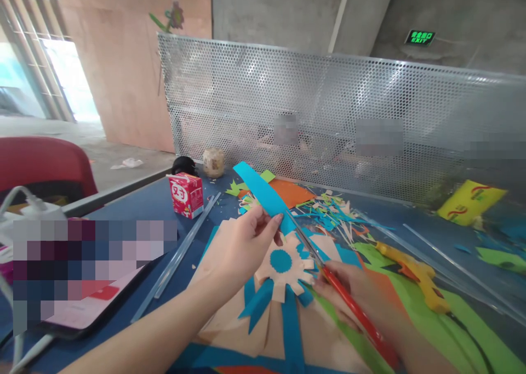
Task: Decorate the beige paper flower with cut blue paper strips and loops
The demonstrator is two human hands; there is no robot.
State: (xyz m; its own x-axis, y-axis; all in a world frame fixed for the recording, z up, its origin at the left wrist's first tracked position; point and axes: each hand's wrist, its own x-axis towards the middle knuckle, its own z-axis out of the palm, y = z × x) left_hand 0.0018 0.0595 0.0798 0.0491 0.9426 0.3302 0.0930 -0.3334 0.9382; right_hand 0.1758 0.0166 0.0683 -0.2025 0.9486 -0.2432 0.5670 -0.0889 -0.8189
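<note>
Between the thumb and fingers of my left hand (249,242) is a blue paper strip (263,190), its free end pointing up and to the left. My right hand (349,292) grips red-handled scissors (353,311). Their metal blades reach up to the strip's right edge, close to my left fingertips. Below both hands lies a cream paper flower (287,279) with a blue round centre (281,261) and blue strips around it. It rests on stacked cream paper sheets (230,330), with blue and orange paper beneath. My left hand partly covers the flower's left side.
A yellow glue gun (415,275) lies on green paper (464,319) at right, near clear glue sticks (452,264). Paper scraps (329,209) are heaped behind. At left are a red drink carton (186,196) and a tablet (102,297). A perforated metal screen (246,83) borders the table.
</note>
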